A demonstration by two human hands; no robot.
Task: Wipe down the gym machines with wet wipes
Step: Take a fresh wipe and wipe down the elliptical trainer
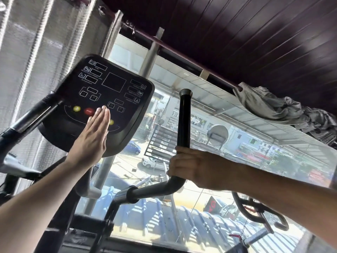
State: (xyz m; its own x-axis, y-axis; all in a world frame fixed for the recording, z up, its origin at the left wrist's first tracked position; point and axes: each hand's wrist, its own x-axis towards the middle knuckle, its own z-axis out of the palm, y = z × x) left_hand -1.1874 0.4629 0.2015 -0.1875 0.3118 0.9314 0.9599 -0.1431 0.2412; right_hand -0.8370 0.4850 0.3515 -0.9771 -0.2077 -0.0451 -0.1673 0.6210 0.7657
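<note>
A gym machine's black console (113, 83), with a red stop button and yellow buttons, tilts at centre left. My left hand (91, 137) lies flat against its lower edge, fingers straight and together. No wipe shows under or around that hand. My right hand (189, 168) is wrapped around the black upright right handlebar (184, 117), just above its bend. The machine's left handlebar (31, 117) slants up at the far left.
A large window (182, 143) directly behind the machine looks down on a street with cars. A ribbed blind (36, 42) hangs at the left. Grey cloth (277, 108) is bunched on a ledge at upper right. Another machine's handle (259, 214) sits at lower right.
</note>
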